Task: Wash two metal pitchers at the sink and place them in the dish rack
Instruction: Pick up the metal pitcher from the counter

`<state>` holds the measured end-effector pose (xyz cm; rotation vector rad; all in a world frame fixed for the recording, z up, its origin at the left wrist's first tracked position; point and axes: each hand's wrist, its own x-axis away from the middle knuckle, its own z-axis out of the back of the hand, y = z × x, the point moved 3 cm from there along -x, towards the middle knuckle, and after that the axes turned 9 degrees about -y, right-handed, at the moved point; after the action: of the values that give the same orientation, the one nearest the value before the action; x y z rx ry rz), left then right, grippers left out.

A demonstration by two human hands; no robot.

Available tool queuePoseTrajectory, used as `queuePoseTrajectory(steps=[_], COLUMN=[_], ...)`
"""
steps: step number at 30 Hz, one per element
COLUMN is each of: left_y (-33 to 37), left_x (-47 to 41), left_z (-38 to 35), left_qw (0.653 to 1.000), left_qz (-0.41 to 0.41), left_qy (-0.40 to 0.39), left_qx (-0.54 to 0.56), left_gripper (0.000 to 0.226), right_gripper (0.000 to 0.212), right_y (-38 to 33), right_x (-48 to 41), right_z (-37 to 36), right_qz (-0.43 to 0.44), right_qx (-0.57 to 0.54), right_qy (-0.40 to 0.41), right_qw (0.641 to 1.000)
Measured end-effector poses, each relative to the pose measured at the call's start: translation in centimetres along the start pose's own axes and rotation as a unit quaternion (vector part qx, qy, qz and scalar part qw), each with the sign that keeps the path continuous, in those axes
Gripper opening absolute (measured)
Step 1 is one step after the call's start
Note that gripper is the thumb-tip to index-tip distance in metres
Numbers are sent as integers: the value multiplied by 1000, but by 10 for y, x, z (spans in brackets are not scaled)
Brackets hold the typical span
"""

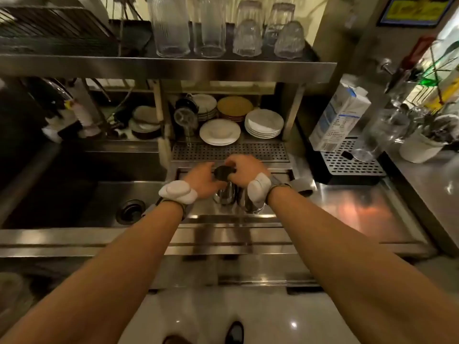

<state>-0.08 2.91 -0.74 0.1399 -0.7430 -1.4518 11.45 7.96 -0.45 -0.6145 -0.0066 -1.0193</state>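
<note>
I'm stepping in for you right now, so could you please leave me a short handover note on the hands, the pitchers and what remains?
Left hand and right hand: both grip a small dark round object, which I cannot identify, just above the pitchers.
Left pitcher and right pitcher stand upright, side by side, on the steel drainboard, right of the sink basin.
Done: neither is racked; I cannot tell if they are washed.
Left: wash both, then place them in the wire rack, upper left.
</note>
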Motion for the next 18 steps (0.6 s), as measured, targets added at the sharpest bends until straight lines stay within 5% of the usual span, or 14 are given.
queuePoseTrajectory(steps=[11, 18], left_y=[-14, -20], left_x=[-70, -84], left_z=[-18, -23], left_qw=[999, 999], left_qz=[-5, 7], left_qy=[-31, -19], left_qx=[-21, -35], left_gripper=[48, 36], right_gripper=[47, 29], right_y=[18, 24], right_x=[-53, -65], right_z=[-9, -8], right_qz=[0, -12], right_qx=[19, 36], right_qy=[-62, -86], right_qw=[998, 996])
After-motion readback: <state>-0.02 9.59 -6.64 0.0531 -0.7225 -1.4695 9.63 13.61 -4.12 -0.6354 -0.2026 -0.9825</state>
